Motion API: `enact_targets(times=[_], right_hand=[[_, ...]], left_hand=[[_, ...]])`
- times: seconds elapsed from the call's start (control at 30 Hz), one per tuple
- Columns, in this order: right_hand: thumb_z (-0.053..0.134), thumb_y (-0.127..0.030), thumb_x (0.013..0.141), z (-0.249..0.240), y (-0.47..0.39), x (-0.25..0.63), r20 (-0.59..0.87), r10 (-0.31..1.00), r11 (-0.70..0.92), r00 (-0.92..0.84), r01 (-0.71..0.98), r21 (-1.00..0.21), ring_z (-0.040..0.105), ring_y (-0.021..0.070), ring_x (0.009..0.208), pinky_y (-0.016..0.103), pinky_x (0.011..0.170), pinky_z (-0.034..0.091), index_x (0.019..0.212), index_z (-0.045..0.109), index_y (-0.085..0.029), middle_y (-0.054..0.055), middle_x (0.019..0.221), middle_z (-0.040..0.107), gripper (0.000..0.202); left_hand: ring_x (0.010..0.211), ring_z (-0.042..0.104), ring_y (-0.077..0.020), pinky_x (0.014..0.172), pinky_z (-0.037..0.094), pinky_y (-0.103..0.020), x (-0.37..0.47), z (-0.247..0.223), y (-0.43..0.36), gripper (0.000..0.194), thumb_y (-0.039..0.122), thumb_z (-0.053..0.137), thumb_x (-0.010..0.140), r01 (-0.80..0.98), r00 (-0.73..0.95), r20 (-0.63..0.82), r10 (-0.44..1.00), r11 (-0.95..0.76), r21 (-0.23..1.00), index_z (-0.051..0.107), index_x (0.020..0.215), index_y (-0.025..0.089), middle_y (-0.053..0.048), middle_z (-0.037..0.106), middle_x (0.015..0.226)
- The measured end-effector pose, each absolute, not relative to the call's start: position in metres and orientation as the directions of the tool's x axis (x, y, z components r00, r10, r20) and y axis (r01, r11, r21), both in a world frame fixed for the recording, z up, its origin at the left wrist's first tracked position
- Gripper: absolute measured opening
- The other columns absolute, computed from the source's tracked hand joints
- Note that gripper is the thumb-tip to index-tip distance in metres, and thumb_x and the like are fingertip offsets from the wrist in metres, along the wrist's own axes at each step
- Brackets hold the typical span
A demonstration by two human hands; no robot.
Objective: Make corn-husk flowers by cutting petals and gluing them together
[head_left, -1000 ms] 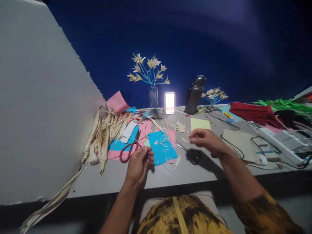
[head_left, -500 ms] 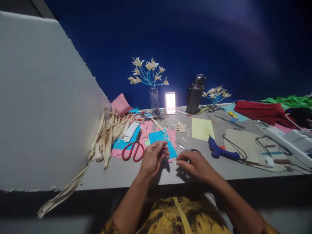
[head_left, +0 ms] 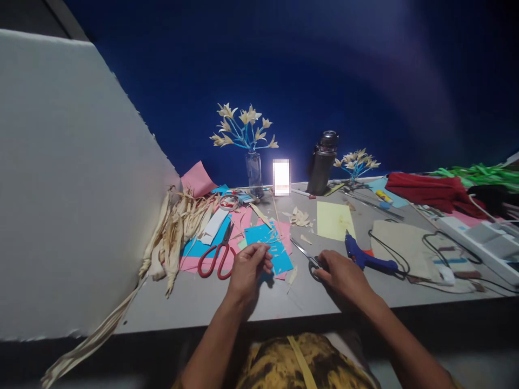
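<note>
- We are seeing a strip of worktop (head_left: pixel 284 305) running along the near edge, beneath both hands.
- Our right hand (head_left: pixel 340 273) is reaching over the black-handled scissors (head_left: pixel 305 252) near that edge, fingers half curled at the handles; we are unable to tell whether they are gripping.
- Our left hand (head_left: pixel 251 270) is curling its fingers beside blue paper (head_left: pixel 284 262); their hold is staying unclear.
- We are counting two scissors, including the red-handled scissors (head_left: pixel 225 241), and one glue gun (head_left: pixel 360 257).
</note>
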State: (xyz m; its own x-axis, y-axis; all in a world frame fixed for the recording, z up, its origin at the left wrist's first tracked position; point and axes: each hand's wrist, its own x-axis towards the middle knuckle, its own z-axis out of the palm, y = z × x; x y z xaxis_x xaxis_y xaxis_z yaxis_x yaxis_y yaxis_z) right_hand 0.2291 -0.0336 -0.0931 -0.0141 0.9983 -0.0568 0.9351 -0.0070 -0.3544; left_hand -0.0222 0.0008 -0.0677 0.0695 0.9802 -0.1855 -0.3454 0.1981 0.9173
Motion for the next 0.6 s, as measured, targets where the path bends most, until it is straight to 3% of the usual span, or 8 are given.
enact_targets(times=[0.2, 0.27, 0.33, 0.4, 0.47, 0.53, 0.6], right_hand=[[0.060, -0.025, 0.084, -0.082, -0.025, 0.230, -0.162, 0.987, -0.059, 0.008, 0.947, -0.317, 0.065, 0.0238, 0.084, 0.029, 0.061, 0.025, 0.087, 0.065, -0.017, 0.009, 0.091, 0.071, 0.010], [0.059, -0.024, 0.082, -0.080, -0.024, 0.235, -0.193, 0.981, -0.094, 0.019, 0.917, -0.388, 0.063, 0.0215, 0.077, 0.028, 0.060, 0.026, 0.082, 0.065, -0.018, 0.007, 0.083, 0.071, 0.009], [0.060, -0.026, 0.081, -0.079, -0.025, 0.242, -0.233, 0.973, -0.130, 0.002, 0.835, -0.535, 0.060, 0.0188, 0.068, 0.028, 0.059, 0.029, 0.077, 0.064, -0.017, 0.005, 0.072, 0.068, 0.010], [0.063, -0.033, 0.081, -0.079, -0.028, 0.250, -0.300, 0.953, -0.212, -0.031, 0.641, -0.738, 0.055, 0.0156, 0.058, 0.027, 0.057, 0.032, 0.078, 0.064, -0.016, 0.004, 0.068, 0.066, 0.018], [0.069, -0.045, 0.078, -0.076, -0.035, 0.256, -0.358, 0.932, -0.321, -0.056, 0.330, -0.888, 0.049, 0.0122, 0.051, 0.026, 0.052, 0.033, 0.085, 0.066, -0.014, 0.004, 0.071, 0.066, 0.032], [0.080, -0.054, 0.068, -0.072, -0.045, 0.255, -0.348, 0.936, -0.347, -0.057, 0.031, -0.937, 0.050, 0.0112, 0.054, 0.024, 0.052, 0.035, 0.096, 0.067, -0.014, 0.006, 0.080, 0.068, 0.050], [0.087, -0.060, 0.056, -0.069, -0.059, 0.245, -0.284, 0.955, -0.294, -0.085, -0.144, -0.945, 0.054, 0.0124, 0.063, 0.023, 0.055, 0.038, 0.101, 0.068, -0.015, 0.007, 0.087, 0.068, 0.066]], left_hand=[[0.055, 0.060, -0.0112, 0.056, 0.050, -0.025, -0.025, -0.064, 0.002, 0.031, 0.041, 0.077, 0.078, -0.245, 0.136, -0.109, 0.985, 0.140, 0.959, 0.074, 0.088, 0.012, -0.006, 0.069, 0.074], [0.057, 0.062, -0.0125, 0.057, 0.052, -0.026, -0.027, -0.061, 0.003, 0.031, 0.040, 0.078, 0.076, -0.244, 0.119, -0.111, 0.987, 0.137, 0.960, 0.075, 0.087, 0.012, -0.006, 0.070, 0.073], [0.061, 0.065, -0.0142, 0.059, 0.053, -0.025, -0.028, -0.059, 0.006, 0.031, 0.039, 0.080, 0.073, -0.264, 0.084, -0.111, 0.990, 0.129, 0.956, 0.074, 0.087, 0.012, -0.006, 0.070, 0.072], [0.064, 0.067, -0.0155, 0.058, 0.053, -0.025, -0.029, -0.057, 0.010, 0.031, 0.037, 0.083, 0.070, -0.293, 0.043, -0.112, 0.993, 0.120, 0.948, 0.073, 0.086, 0.012, -0.005, 0.070, 0.071], [0.063, 0.067, -0.0163, 0.055, 0.053, -0.025, -0.029, -0.056, 0.013, 0.030, 0.034, 0.084, 0.067, -0.295, 0.005, -0.116, 0.993, 0.112, 0.949, 0.070, 0.083, 0.013, -0.005, 0.070, 0.070], [0.063, 0.069, -0.0173, 0.054, 0.053, -0.025, -0.028, -0.056, 0.016, 0.027, 0.031, 0.083, 0.067, -0.259, -0.052, -0.105, 0.993, 0.088, 0.962, 0.067, 0.078, 0.014, -0.006, 0.072, 0.072], [0.065, 0.069, -0.0176, 0.055, 0.054, -0.025, -0.024, -0.056, 0.017, 0.023, 0.030, 0.082, 0.069, -0.195, -0.117, -0.084, 0.990, 0.060, 0.979, 0.067, 0.075, 0.013, -0.008, 0.073, 0.074]])
